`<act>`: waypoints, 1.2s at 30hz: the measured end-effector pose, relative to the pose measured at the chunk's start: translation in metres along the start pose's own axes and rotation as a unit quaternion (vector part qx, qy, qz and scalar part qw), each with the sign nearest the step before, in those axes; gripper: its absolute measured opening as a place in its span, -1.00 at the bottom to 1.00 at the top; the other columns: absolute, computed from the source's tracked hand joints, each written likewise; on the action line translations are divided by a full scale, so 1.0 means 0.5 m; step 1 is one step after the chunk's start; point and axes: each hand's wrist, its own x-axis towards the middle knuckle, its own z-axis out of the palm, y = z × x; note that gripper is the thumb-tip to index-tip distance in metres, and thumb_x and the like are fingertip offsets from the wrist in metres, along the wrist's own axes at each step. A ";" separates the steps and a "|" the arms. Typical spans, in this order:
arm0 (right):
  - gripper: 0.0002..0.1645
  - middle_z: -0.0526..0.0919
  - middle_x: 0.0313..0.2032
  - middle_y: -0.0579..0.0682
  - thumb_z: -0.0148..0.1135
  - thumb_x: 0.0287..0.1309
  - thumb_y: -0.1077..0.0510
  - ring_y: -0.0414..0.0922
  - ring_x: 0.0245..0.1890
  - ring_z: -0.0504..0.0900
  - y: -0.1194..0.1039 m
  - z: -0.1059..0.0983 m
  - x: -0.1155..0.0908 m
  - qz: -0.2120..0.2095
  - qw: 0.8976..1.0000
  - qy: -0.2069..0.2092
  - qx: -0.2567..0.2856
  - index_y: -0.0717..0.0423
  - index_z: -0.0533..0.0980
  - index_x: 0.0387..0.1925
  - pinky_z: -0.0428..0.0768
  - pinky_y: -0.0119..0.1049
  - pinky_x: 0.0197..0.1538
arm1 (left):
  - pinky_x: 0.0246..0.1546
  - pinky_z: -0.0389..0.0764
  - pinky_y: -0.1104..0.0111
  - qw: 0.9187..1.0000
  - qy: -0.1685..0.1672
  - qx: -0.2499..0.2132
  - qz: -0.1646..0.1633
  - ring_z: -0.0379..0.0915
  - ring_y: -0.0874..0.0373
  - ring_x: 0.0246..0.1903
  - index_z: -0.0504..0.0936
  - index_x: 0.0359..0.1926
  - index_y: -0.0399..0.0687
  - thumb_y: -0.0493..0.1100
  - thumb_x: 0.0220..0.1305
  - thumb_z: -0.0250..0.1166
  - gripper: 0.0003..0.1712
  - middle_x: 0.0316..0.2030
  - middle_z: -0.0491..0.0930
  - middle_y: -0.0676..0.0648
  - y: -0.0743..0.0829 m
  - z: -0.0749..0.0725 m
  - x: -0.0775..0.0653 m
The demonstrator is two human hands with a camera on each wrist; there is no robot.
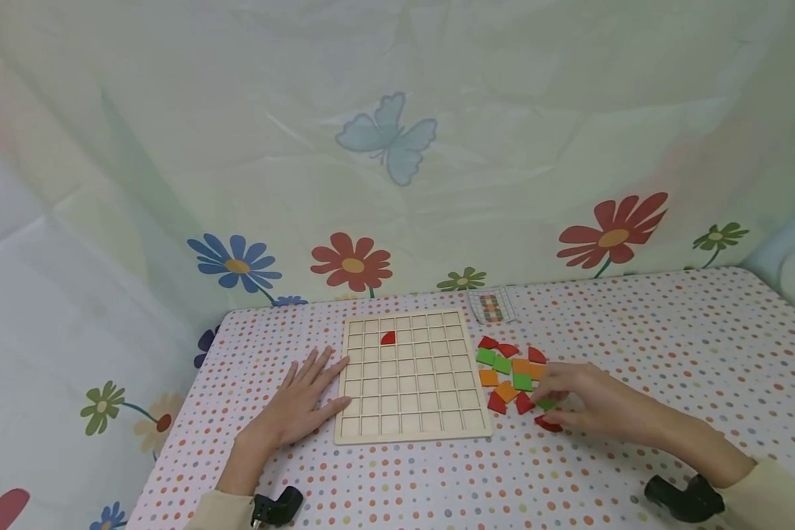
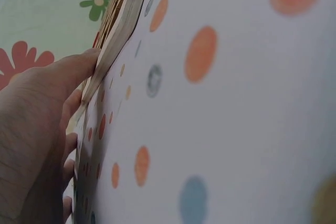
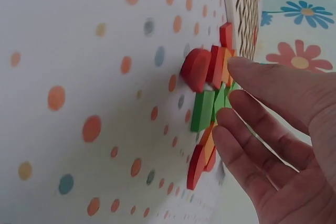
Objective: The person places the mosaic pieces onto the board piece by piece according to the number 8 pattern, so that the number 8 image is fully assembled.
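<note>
A pale wooden grid board point(image 1: 407, 405) lies on the table, with one red quarter-circle piece point(image 1: 388, 338) in a cell of its upper part. My left hand point(image 1: 299, 403) is spread flat on the cloth, thumb and fingertips touching the board's left edge. To the right of the board lies a loose group of red, orange and green flat pieces. Over its near right side hovers my right hand point(image 1: 586, 397), fingers bent loosely and apart from the thumb. Close to those fingers are a green square point(image 3: 202, 110) and a red quarter-circle point(image 3: 196, 70). I see nothing held in either hand.
A small printed card point(image 1: 492, 305) with a coloured grid pattern lies behind the pieces, by the board's far right corner. The table cloth point(image 1: 669, 331) is white with coloured dots. A flowered curtain point(image 1: 503, 147) hangs along the table's back edge.
</note>
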 end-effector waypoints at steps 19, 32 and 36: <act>-0.70 0.66 -0.27 -0.09 0.67 -0.05 0.26 -0.12 -0.28 0.56 0.040 0.003 0.051 0.038 0.991 0.097 -0.079 0.17 0.78 -0.21 0.69 -0.27 -0.24 | 0.61 -0.27 -0.17 1.000 0.005 0.001 -0.009 -0.33 -0.14 0.66 0.16 0.66 0.15 0.35 0.50 0.08 -0.13 0.68 -0.10 -0.11 -0.001 0.002 -0.003; -0.67 0.68 -0.29 -0.09 0.64 -0.05 0.34 -0.11 -0.27 0.62 0.056 -0.008 0.064 0.066 0.995 0.079 -0.019 0.25 0.77 -0.16 0.70 -0.27 -0.23 | 0.60 -0.30 -0.17 1.000 0.002 0.007 -0.004 -0.36 -0.14 0.66 0.13 0.67 0.15 0.36 0.52 0.05 -0.13 0.68 -0.13 -0.11 0.001 0.002 0.002; -0.68 0.65 -0.31 -0.13 0.65 -0.06 0.33 -0.12 -0.27 0.61 0.055 -0.005 0.065 0.076 0.993 0.085 -0.020 0.20 0.78 -0.19 0.68 -0.28 -0.22 | 0.60 -0.29 -0.17 1.000 0.003 0.008 -0.004 -0.35 -0.14 0.65 0.13 0.67 0.16 0.36 0.52 0.04 -0.14 0.68 -0.13 -0.11 0.002 0.003 0.001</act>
